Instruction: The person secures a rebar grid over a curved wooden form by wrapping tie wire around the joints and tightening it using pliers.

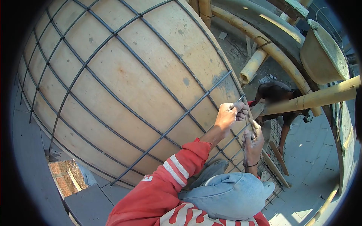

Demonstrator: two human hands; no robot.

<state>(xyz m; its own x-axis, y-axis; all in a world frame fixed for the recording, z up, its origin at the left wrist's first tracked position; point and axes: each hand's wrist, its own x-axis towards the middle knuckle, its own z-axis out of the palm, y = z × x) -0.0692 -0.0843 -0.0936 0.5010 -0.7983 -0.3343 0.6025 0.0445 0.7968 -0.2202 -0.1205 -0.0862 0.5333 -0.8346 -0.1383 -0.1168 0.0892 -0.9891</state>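
A grid of dark ribbed rebar (163, 134) lies over a pale plywood panel (124, 75), its bars crossing and tied at several joints. At the panel's right edge, my left hand (230, 115) is closed in a pinch next to a short bar end. Just below and to the right, my right hand (253, 143) has its fingers curled together, close to the same edge. A thin strand like wire seems to run between the two hands; what each hand holds is too small to make out. A dark band circles my right wrist.
Bamboo poles (290, 103) cross at the right, near a hanging pale bucket (324, 52). Another person (277, 94) bends down below them, one arm lowered. My knee in blue denim (230, 196) is at the bottom. Bricks (68, 177) show lower left.
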